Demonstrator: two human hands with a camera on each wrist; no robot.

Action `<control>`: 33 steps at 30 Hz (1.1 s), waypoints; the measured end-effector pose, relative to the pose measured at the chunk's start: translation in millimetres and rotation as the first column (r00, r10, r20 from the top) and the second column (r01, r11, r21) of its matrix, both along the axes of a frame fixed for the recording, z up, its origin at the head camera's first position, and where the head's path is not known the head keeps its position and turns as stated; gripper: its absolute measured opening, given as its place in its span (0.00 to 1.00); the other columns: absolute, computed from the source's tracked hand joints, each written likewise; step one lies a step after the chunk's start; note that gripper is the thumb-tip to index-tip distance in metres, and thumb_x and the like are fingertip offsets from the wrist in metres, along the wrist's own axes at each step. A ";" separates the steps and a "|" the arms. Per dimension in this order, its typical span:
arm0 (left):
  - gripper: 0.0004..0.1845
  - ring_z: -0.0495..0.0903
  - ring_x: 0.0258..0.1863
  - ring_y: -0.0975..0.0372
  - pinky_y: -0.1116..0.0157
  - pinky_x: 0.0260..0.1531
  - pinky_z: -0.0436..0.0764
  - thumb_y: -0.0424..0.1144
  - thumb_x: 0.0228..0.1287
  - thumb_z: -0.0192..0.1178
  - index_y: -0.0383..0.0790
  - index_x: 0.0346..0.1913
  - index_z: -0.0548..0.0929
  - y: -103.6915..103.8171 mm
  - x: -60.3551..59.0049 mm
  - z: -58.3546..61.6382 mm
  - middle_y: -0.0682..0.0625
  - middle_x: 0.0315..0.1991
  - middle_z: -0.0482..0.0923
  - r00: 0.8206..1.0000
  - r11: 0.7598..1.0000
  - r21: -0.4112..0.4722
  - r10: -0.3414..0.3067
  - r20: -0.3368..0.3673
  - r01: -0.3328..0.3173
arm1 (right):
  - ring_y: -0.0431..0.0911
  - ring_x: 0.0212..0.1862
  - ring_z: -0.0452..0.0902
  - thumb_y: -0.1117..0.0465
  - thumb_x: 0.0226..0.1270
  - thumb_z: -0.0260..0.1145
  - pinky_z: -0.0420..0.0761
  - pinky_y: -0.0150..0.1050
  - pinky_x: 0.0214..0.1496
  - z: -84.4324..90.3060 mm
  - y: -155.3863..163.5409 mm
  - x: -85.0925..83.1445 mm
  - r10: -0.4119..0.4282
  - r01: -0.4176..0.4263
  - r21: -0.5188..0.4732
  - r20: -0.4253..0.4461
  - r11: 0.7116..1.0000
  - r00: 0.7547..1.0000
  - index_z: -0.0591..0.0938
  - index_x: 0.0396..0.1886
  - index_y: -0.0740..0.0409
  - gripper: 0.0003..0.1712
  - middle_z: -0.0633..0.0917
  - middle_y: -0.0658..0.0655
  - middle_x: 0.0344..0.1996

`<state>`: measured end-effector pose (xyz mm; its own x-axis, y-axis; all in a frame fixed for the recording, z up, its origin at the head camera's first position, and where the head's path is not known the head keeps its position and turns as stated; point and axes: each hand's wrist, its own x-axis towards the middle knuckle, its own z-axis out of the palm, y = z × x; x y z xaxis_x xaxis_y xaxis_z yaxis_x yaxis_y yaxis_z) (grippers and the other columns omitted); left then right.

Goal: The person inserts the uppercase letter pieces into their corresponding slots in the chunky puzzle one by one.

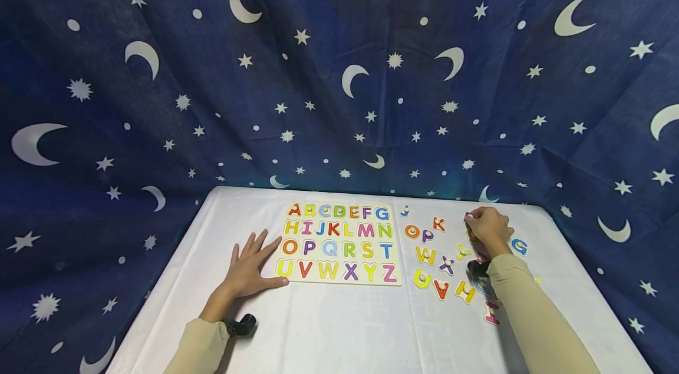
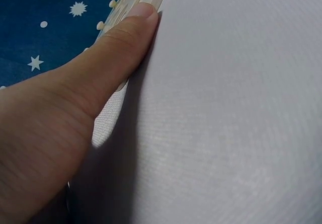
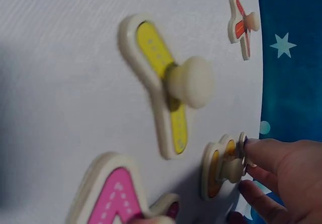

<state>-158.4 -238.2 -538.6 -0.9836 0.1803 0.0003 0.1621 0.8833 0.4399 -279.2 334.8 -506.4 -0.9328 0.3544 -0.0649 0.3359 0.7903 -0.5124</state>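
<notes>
A white bench (image 1: pixel 339 327) carries loose letters: an orange O (image 1: pixel 412 231), purple P (image 1: pixel 427 236) and red K (image 1: pixel 438 224) left of the right hand, a blue G (image 1: pixel 519 246) on its right. A starry blue cloth (image 1: pixel 339 68) hangs beyond both hands

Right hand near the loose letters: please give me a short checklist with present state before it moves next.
1. Right hand has its fingers on a peg of an orange-yellow letter: ok.
2. Which letter that is: cannot tell.
3. Left hand lies flat on the table, thumb against the board: ok.
4. Board slots free: cannot tell.
5. Yellow letter close beside, apart from the fingers: ok.
</notes>
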 end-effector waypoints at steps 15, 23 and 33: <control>0.58 0.42 0.80 0.36 0.30 0.73 0.35 0.68 0.44 0.76 0.48 0.78 0.68 1.4 -0.9 0.4 0.36 0.81 0.51 1.000 1.000 0.009 -0.008 -0.021 0.008 | 0.71 0.57 0.69 0.56 0.72 0.63 0.61 0.70 0.59 2.6 6.8 1.8 -0.023 0.023 -0.014 -0.006 1.000 1.000 0.84 0.45 0.67 0.16 0.84 0.68 0.41; 0.58 0.42 0.80 0.36 0.30 0.73 0.34 0.69 0.44 0.76 0.49 0.78 0.67 0.3 -0.8 -1.5 0.36 0.81 0.50 1.000 1.000 0.010 -0.007 -0.011 0.007 | 0.74 0.58 0.68 0.58 0.72 0.63 0.62 0.71 0.59 15.2 -1.4 -0.9 0.049 -0.049 0.042 -0.005 0.998 0.999 0.85 0.45 0.66 0.14 0.83 0.72 0.45; 0.59 0.40 0.80 0.37 0.31 0.73 0.33 0.70 0.44 0.75 0.49 0.79 0.66 -2.9 -0.2 -3.4 0.37 0.82 0.49 1.000 1.000 0.008 -0.003 0.012 0.003 | 0.78 0.62 0.66 0.55 0.72 0.65 0.66 0.73 0.59 37.3 -44.8 -5.4 0.235 -0.230 0.067 -0.081 0.971 0.969 0.88 0.48 0.61 0.16 0.80 0.75 0.60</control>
<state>-158.6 -241.1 -542.0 -0.9830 0.1836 -0.0102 0.1595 0.8792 0.4489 -284.7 289.9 -469.1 -0.9912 0.1277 0.0344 0.0952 0.8698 -0.4841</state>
